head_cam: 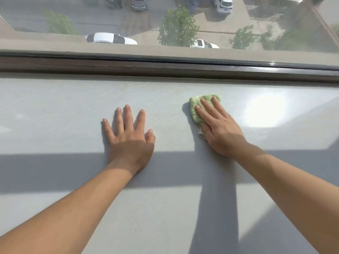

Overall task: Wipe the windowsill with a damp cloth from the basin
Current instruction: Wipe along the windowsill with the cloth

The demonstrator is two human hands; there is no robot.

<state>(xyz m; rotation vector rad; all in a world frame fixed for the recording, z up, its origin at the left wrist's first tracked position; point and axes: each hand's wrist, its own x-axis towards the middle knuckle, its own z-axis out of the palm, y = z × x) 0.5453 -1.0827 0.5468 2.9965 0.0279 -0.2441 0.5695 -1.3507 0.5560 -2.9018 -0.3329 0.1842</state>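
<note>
A wide pale grey windowsill (55,107) fills the view. A folded green cloth (197,105) lies on it right of centre, and my right hand (220,129) presses flat on top of the cloth, fingers pointing toward the window. Part of the cloth is hidden under the palm; a whitish corner shows at the thumb side. My left hand (128,138) rests flat on the bare sill to the left of the cloth, fingers spread, holding nothing. No basin is in view.
A dark brown window frame (165,66) runs along the far edge of the sill, with glass (91,19) above it showing a street, parked cars and trees below. A bright glare patch (264,110) lies right of the cloth. Shadows cross the near sill.
</note>
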